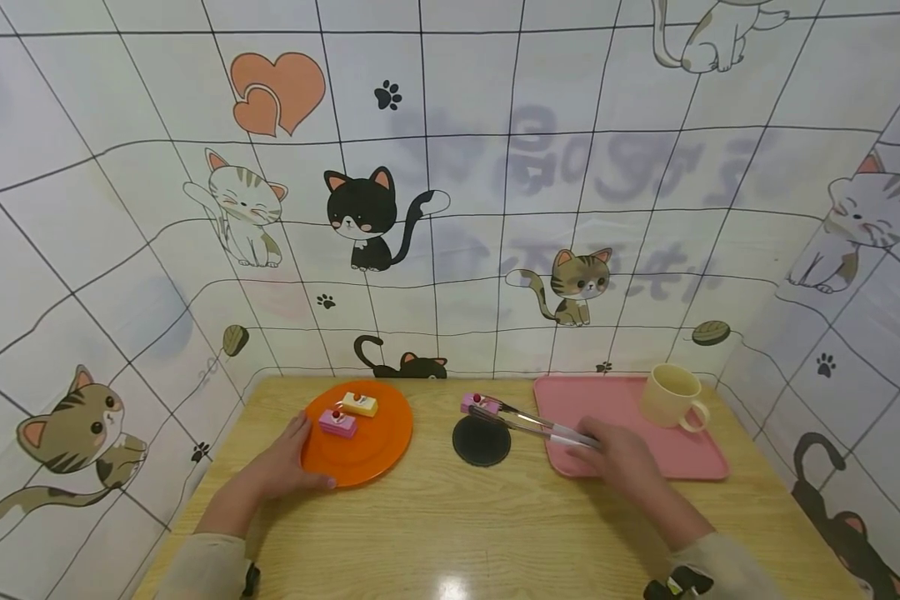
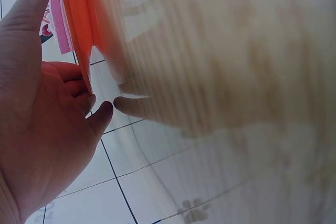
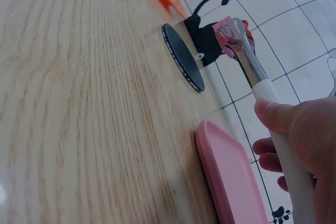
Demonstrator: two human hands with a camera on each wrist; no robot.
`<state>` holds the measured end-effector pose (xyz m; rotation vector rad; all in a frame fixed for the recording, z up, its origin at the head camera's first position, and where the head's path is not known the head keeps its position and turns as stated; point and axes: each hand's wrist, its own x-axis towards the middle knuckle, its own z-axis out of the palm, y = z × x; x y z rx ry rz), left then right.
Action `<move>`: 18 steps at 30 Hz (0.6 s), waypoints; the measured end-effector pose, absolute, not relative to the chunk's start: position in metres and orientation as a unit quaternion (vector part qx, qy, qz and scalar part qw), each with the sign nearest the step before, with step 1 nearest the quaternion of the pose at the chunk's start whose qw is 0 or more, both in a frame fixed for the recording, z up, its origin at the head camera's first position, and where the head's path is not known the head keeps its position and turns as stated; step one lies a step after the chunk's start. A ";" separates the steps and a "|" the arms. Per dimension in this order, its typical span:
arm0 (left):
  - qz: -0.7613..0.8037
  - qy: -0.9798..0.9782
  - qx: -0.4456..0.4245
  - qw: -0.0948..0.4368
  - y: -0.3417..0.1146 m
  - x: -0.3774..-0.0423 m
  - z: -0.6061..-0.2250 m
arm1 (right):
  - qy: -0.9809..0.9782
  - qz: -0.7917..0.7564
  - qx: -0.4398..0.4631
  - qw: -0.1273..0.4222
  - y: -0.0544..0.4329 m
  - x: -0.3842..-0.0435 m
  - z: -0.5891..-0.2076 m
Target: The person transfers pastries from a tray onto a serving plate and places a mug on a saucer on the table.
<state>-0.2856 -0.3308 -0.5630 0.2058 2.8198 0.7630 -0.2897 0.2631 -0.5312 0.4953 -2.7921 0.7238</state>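
My right hand [image 1: 615,454] grips a pair of metal tongs [image 1: 532,421] with white handles [image 3: 286,156]. Between the tong tips is a pink toy cake slice [image 1: 474,403], held above the far edge of a round black coaster [image 1: 482,442]. My left hand [image 1: 288,462] holds the rim of an orange plate [image 1: 375,462] at its left side, thumb along the front edge. On that plate lie another pink cake slice [image 1: 337,423] and a yellow cake slice [image 1: 360,404], each with a red berry on top. In the left wrist view, the fingers [image 2: 73,87] curl at the plate's edge.
A pink tray [image 1: 592,400] lies at the right, partly under my right hand and the tongs. On its far right stands a pale yellow mug [image 1: 672,396]. The wooden table [image 1: 435,525] ends at a cat-printed wall covering [image 1: 465,250] behind and at the sides.
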 end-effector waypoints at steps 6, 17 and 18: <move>0.258 0.958 0.071 0.106 -0.331 -0.285 -0.563 | -0.950 0.247 0.169 0.091 0.250 -0.299 -0.533; 0.258 0.958 0.071 0.104 -0.332 -0.285 -0.563 | -0.946 0.264 0.180 0.062 0.220 -0.311 -0.535; 0.258 0.958 0.072 0.104 -0.332 -0.285 -0.563 | -0.945 0.263 0.183 0.064 0.217 -0.312 -0.535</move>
